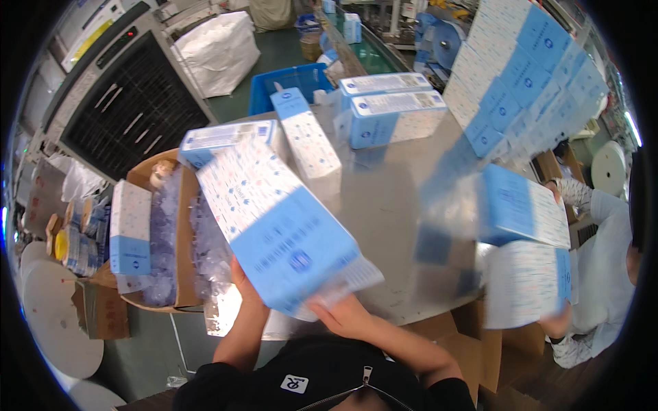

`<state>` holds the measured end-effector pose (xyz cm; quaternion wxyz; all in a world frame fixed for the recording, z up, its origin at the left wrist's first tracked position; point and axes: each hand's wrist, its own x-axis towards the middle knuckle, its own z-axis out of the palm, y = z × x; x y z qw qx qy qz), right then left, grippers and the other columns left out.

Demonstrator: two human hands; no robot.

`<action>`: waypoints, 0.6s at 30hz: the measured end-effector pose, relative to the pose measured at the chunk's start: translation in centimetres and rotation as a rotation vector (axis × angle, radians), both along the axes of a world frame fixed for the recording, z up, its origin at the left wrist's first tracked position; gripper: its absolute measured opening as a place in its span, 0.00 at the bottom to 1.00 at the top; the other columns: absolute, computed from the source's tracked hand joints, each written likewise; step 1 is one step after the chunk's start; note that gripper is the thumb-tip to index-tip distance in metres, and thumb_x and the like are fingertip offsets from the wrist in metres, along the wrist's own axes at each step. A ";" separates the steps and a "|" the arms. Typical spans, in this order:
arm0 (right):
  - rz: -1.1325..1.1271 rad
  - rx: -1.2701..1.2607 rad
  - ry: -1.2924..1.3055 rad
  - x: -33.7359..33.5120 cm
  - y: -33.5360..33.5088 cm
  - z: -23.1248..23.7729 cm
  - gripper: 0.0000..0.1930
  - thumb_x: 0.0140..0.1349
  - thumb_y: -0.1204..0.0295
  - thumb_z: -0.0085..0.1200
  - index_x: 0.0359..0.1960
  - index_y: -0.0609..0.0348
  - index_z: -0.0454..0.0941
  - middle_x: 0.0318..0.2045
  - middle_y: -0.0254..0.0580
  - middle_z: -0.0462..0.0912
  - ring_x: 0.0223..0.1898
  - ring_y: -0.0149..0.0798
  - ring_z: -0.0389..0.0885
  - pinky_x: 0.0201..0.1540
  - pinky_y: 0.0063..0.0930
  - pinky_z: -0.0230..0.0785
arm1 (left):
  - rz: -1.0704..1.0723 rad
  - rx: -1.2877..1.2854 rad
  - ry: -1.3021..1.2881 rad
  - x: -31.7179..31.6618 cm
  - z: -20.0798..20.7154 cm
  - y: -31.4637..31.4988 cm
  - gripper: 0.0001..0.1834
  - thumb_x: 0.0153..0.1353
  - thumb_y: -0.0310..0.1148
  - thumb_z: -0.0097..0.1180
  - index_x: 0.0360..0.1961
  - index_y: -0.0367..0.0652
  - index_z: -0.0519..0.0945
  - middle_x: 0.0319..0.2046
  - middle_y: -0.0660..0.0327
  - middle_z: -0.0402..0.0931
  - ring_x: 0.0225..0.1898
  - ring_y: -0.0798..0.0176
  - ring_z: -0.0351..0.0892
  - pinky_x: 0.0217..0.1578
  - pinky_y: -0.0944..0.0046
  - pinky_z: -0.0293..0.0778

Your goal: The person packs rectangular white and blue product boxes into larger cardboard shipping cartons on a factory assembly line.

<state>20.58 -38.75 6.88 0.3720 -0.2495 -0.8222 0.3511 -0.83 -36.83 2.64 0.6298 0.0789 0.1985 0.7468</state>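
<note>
A blue-and-white soft pack (291,222), box-shaped and wrapped in film, is tilted in front of me above the near edge of the metal table (384,219). My left hand (248,286) grips its lower left side, with most of the fingers hidden beneath it. At the near end, my right hand (340,316) is closed on the loose clear film flap (353,279) that sticks out from the pack. Behind it on the table are similar packs: one lying lengthwise (307,133), one at the left (229,137), and two side by side (397,116).
Left of me stands a cardboard carton (185,240) of crumpled clear plastic pieces, a pack (130,229) on its rim. A co-worker (603,267) at the right handles two packs (524,205). Many packs are stacked (524,75) at the far right. A blue crate (288,85) stands behind the table.
</note>
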 end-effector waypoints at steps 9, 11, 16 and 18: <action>-0.027 -1.025 -0.284 7.6 -7.3 -11.4 0.16 0.65 0.61 0.44 0.33 0.63 0.76 0.27 0.51 0.80 0.32 0.55 0.78 0.39 0.42 0.71 | -0.734 0.763 2.112 20.2 5.5 3.8 0.37 0.50 0.47 0.57 0.63 0.60 0.62 0.58 0.41 0.57 0.54 0.41 0.66 0.48 0.48 0.70; -0.153 -0.680 -0.494 8.8 -6.4 -2.5 0.15 0.62 0.59 0.50 0.35 0.61 0.76 0.24 0.48 0.80 0.30 0.49 0.80 0.40 0.40 0.71 | -1.174 0.900 2.078 23.4 4.3 5.0 0.34 0.52 0.46 0.56 0.62 0.60 0.64 0.56 0.42 0.60 0.55 0.44 0.66 0.47 0.48 0.70; -0.515 0.001 -0.953 18.3 -1.2 5.3 0.45 0.39 0.55 0.69 0.61 0.48 0.61 0.55 0.51 0.67 0.58 0.51 0.65 0.58 0.51 0.56 | -0.589 0.808 2.151 25.7 3.2 19.2 0.21 0.50 0.45 0.58 0.42 0.44 0.79 0.45 0.47 0.71 0.50 0.48 0.70 0.50 0.51 0.67; -0.422 -0.041 -1.223 20.5 0.8 2.9 0.52 0.37 0.55 0.70 0.66 0.43 0.53 0.61 0.53 0.60 0.62 0.54 0.59 0.61 0.56 0.50 | 0.180 0.897 2.381 25.0 5.5 29.7 0.31 0.47 0.45 0.60 0.51 0.39 0.72 0.54 0.47 0.66 0.55 0.45 0.65 0.56 0.51 0.61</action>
